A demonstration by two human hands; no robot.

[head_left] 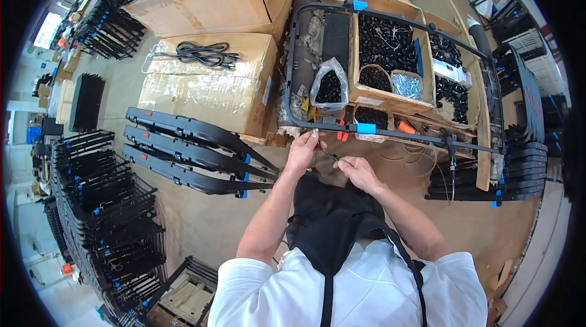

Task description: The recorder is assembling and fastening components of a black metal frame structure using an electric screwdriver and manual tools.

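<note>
A thin black cord-like piece point(329, 155) runs between my two hands, just in front of a black tubular frame point(403, 133) with blue sleeves. My left hand point(303, 148) is closed at its left end, fingertips up against the frame's front rail near the corner. My right hand point(359, 172) pinches the other end, lower and nearer to my black apron point(332, 211). The fingers partly cover the piece, so its exact kind is unclear. Past the rail stands a clear plastic bag point(330, 84) of small black parts.
A wooden box point(397, 104) holds black fittings and silver screws. Cardboard cartons point(207, 92) stand left, with coiled black cables point(204, 54) on top. Three black curved panels point(189, 153) jut in at my left. Stacked black frames point(110, 217) line the far left; more panels point(516, 171) stand right.
</note>
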